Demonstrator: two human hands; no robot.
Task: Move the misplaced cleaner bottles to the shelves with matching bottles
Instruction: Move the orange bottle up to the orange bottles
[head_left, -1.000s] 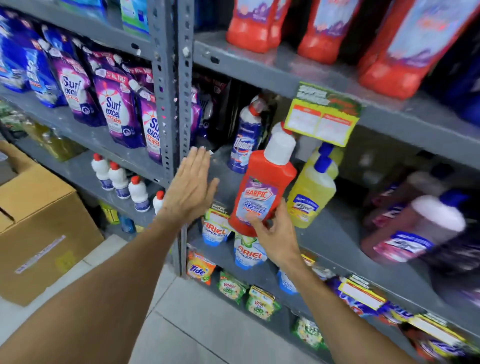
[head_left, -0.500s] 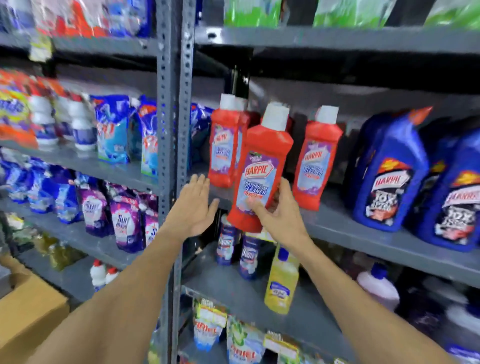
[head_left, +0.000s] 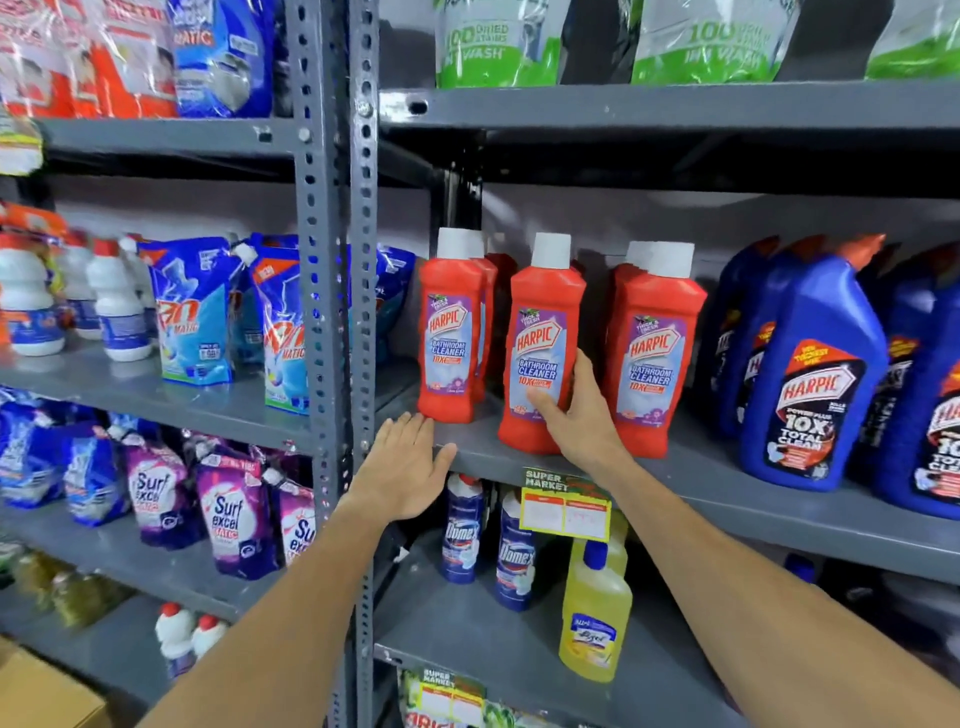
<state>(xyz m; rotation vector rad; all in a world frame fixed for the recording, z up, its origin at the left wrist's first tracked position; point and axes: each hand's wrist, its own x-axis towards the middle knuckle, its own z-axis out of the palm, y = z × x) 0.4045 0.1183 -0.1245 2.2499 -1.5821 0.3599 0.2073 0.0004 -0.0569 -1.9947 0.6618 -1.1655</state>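
Note:
My right hand (head_left: 582, 415) grips a red Harpic bathroom cleaner bottle (head_left: 543, 322) with a white cap. The bottle stands upright near the front edge of the grey middle shelf (head_left: 727, 488). It sits between two groups of matching red Harpic bottles, one on the left (head_left: 449, 332) and one on the right (head_left: 654, 353). My left hand (head_left: 405, 467) is flat and holds nothing, fingers apart, resting at the shelf's front edge below the left red bottle.
Large blue Harpic bottles (head_left: 815, 374) fill the shelf's right side. Below stand dark blue Domex bottles (head_left: 514, 556) and a yellow Lizol bottle (head_left: 595, 618). A grey upright post (head_left: 337, 260) divides off detergent pouches (head_left: 192, 312) on the left. A price tag (head_left: 566, 509) hangs under the shelf.
The red bottle went from the lower shelf up to the shelf of matching red bottles and now stands between them. My left hand stayed open near the post.

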